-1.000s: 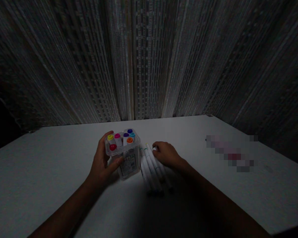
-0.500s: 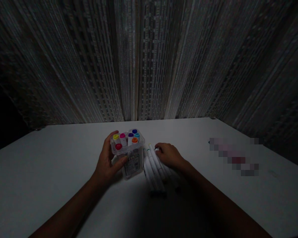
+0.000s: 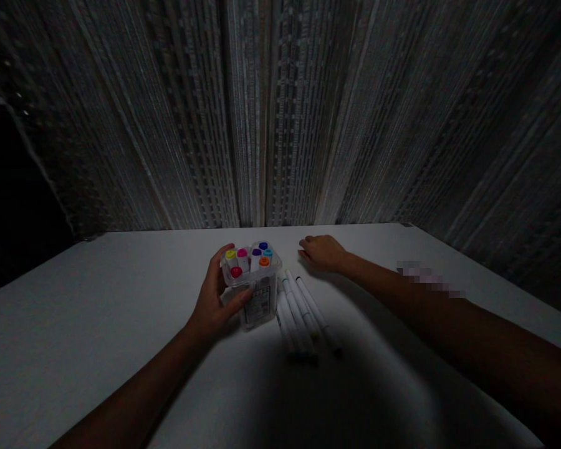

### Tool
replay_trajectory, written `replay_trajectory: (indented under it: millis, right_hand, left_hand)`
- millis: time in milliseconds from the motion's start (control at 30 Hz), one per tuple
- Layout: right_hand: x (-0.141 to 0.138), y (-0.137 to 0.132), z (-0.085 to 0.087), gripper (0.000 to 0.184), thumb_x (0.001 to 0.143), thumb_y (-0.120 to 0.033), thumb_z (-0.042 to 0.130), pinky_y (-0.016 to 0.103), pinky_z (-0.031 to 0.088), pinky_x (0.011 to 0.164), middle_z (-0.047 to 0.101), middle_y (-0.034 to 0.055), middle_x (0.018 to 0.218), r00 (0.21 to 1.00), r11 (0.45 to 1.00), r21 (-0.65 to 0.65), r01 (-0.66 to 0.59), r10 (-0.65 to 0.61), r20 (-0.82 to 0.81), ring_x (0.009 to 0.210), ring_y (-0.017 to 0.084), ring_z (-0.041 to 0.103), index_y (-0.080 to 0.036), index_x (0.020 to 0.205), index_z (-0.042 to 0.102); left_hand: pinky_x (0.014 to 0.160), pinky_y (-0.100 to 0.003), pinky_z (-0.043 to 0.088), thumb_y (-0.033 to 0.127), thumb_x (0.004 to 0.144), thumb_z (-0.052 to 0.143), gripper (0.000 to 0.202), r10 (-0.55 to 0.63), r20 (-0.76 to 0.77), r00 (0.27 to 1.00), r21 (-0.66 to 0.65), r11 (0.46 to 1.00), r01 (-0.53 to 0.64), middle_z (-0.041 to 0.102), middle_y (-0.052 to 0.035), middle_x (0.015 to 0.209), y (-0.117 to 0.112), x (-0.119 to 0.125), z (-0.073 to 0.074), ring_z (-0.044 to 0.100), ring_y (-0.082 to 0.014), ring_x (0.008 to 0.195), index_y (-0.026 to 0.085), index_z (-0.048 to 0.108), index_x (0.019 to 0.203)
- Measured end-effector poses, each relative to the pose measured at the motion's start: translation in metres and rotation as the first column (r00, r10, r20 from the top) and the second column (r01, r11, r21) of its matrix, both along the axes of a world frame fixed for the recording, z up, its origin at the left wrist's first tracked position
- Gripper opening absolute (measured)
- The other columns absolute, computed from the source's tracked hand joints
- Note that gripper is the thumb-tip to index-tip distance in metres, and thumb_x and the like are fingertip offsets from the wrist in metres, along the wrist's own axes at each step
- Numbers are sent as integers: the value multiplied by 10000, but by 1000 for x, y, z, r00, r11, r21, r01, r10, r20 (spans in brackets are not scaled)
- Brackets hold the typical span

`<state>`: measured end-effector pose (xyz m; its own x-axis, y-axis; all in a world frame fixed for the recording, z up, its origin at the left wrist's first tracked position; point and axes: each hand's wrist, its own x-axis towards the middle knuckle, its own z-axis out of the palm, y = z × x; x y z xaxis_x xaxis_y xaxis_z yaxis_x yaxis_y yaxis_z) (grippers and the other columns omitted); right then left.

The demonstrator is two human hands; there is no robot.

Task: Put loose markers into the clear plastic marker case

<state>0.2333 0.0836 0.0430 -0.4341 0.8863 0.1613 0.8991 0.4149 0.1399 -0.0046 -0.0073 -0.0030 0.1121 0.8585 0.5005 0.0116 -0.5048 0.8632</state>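
Observation:
A clear plastic box (image 3: 277, 293) stands upright on the white table, with a printed label on its front. Several markers (image 3: 242, 259) stick up out of it, showing yellow, pink, purple, blue, orange and red caps. My left hand (image 3: 212, 305) is wrapped around the box's left side, thumb on the front. Just right of the box lies a bundle of loose white markers (image 3: 302, 315), side by side, their near ends in shadow. My right hand (image 3: 325, 252) is beyond and right of those markers, thumb and fingers apart, with nothing visible in it.
A blurred-out pinkish object (image 3: 425, 275) lies on the right part of the white table (image 3: 135, 280), partly behind my right forearm. A patterned grey curtain (image 3: 290, 112) hangs along the table's far edge. The light is dim.
My right hand has left the loose markers and moved away toward the far side of the table. My left hand still holds the box; the view has shifted slightly.

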Motion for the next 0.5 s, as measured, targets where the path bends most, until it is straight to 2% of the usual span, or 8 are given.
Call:
replay_trajectory:
  millis: [33,100,200,267,333,400,467,500]
  right_hand:
    - [0,5,7,309,874,-293,419,302,395,749,637,164,1040,1000,1000,26,10,-10,4,923,252,593,-105,1017,618]
    - [-1,7,12,312,890,-286,385,284,393,716,654,141,993,990,993,91,73,-61,-125,891,232,599,-117,1002,622]
    - [-7,-4,-9,326,903,-285,343,247,388,639,673,76,841,889,984,107,140,-77,-451,755,172,603,-142,972,628]
    - [-11,-16,-28,303,882,-296,382,240,385,594,652,46,722,810,990,109,86,-5,-587,657,154,583,-136,955,629]
    - [-14,-30,-32,284,864,-304,416,241,385,563,606,18,633,726,976,214,28,127,-675,585,141,549,-130,953,622]
    - [-17,-47,-13,249,857,-297,436,245,386,540,563,0,601,629,911,412,-3,322,-707,534,125,508,-134,911,616]
    - [-19,-69,24,193,862,-287,456,250,394,542,565,-5,659,504,777,628,36,529,-683,544,113,496,-163,860,605]
    - [-19,-81,44,174,865,-296,472,255,399,549,548,-13,657,433,693,716,80,623,-651,562,114,497,-186,816,597]
  left_hand:
    - [892,-376,455,328,693,687,723,-4,7,1000,-5,1000,4,541,-69,1156,0,0,0,575,-228,1017,266,285,1290]
    - [878,-382,465,331,689,689,721,-18,13,1000,-10,1000,18,552,-73,1142,0,0,1,585,-233,1001,265,289,1285]
    - [882,-389,467,334,692,684,715,-53,18,998,0,999,53,555,-80,1148,1,0,2,588,-239,1007,266,286,1282]
    - [894,-394,462,328,699,678,710,-61,24,998,14,998,61,553,-83,1153,1,0,2,586,-240,1018,264,280,1283]
    - [898,-400,460,317,706,672,706,-64,25,998,16,998,64,556,-84,1149,1,0,1,586,-238,1020,263,273,1285]
    - [897,-404,461,310,705,674,708,-69,26,997,9,998,69,557,-83,1145,1,0,1,589,-237,1015,263,271,1285]
    - [894,-405,462,307,701,679,710,-73,31,997,2,997,73,558,-84,1147,2,-1,0,589,-239,1014,263,275,1284]
    - [892,-405,463,306,698,682,712,-73,34,997,-2,997,73,558,-85,1150,2,-1,0,588,-242,1016,264,277,1283]
